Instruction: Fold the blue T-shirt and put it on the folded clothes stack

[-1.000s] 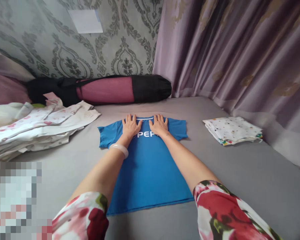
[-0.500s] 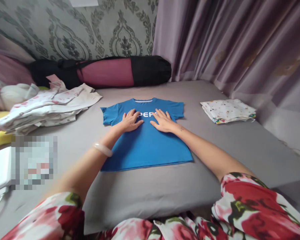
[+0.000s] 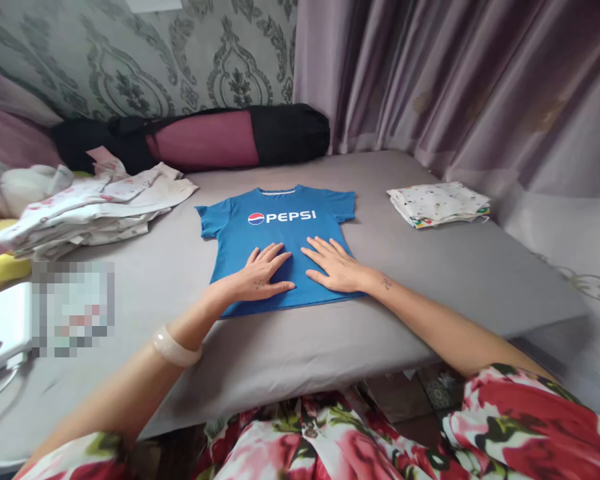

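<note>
A blue short-sleeved T-shirt (image 3: 280, 235) with a white PEPSI print lies spread out on the grey sheet, its collar pointing away from me. My left hand (image 3: 263, 273) rests flat on the lower left part of the shirt, fingers spread. On the lower right part lies my right hand (image 3: 333, 265), palm down, its fingers also apart. Neither hand grips the cloth. Both hands cover parts of the shirt near its bottom hem.
A loose pile of light printed clothes (image 3: 95, 210) lies at the left. A folded white patterned cloth stack (image 3: 440, 203) sits at the right. Behind is a long black and maroon bag (image 3: 205, 140). A white device with a cable (image 3: 5, 327) lies at the near left.
Both hands have slid toward me down the shirt, from the print to near the hem. The whole PEPSI print now shows. The view has shifted slightly.
</note>
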### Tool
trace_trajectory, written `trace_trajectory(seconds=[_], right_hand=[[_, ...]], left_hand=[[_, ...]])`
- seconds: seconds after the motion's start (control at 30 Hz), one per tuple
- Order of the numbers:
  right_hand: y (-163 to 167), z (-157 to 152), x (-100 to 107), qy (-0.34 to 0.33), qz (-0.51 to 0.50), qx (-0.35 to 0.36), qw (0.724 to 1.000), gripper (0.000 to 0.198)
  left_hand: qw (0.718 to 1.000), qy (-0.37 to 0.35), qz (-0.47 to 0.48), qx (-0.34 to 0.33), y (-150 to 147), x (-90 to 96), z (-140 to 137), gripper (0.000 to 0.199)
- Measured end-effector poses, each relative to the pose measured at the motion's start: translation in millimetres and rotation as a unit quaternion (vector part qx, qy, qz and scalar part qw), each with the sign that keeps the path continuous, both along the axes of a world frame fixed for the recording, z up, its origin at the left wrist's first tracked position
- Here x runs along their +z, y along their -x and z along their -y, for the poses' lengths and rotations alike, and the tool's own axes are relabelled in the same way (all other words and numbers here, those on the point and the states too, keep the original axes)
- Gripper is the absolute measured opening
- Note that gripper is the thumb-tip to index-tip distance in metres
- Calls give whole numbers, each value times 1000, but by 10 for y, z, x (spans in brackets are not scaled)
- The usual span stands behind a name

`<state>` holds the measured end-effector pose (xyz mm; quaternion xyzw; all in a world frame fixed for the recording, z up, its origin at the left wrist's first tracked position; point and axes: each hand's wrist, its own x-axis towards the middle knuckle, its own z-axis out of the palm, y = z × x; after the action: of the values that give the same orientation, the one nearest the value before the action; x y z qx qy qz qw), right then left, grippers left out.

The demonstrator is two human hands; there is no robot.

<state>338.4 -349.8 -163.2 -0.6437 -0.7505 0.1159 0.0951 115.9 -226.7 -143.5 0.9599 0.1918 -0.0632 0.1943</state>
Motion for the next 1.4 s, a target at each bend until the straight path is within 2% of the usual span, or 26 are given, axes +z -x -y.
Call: trace_trajectory(seconds=[0.27, 0.47, 0.57, 0.63, 0.7, 0.73, 0.8, 0.9, 1.0, 1.2, 1.4], right_hand=[[-125, 353, 80, -3, -31, -10, 999, 58], [-333, 547, 114, -15, -134, -40, 990, 50], [-479, 517, 124, -30, -263, -72, 962, 39], [-588, 444, 117, -45, -345, -127, 929, 36], [-694, 355, 90, -62, -377, -190, 904, 33], [-742, 313, 69, -74, -367, -215, 902, 31], [-812, 253, 17, -110, -302, -239, 916, 26], [-843, 232, -65, -161, -164, -221, 948, 25], [-811, 266, -112, -171, -75, -203, 961, 27], [-749, 334, -76, -153, -55, -195, 967, 27], [-725, 374, -47, -157, -62, -191, 967, 24]], left_hand=[[998, 7, 4, -69, -80, 54, -39, 74], [991, 31, 86, -102, -375, 74, -187, 56], [989, 63, 110, -72, -632, 114, -285, 49], [989, 84, 118, -42, -830, 140, -349, 45], [987, 92, 128, -25, -1036, 157, -403, 41], [987, 89, 135, -20, -1138, 162, -427, 39], [986, 77, 147, -13, -1332, 165, -466, 37], [985, 65, 160, 0, -1585, 160, -521, 36], [985, 64, 162, 15, -1792, 148, -586, 36], [986, 43, 154, 53, -2152, 126, -681, 33], [989, 31, 140, 46, -2500, 109, -670, 26]])
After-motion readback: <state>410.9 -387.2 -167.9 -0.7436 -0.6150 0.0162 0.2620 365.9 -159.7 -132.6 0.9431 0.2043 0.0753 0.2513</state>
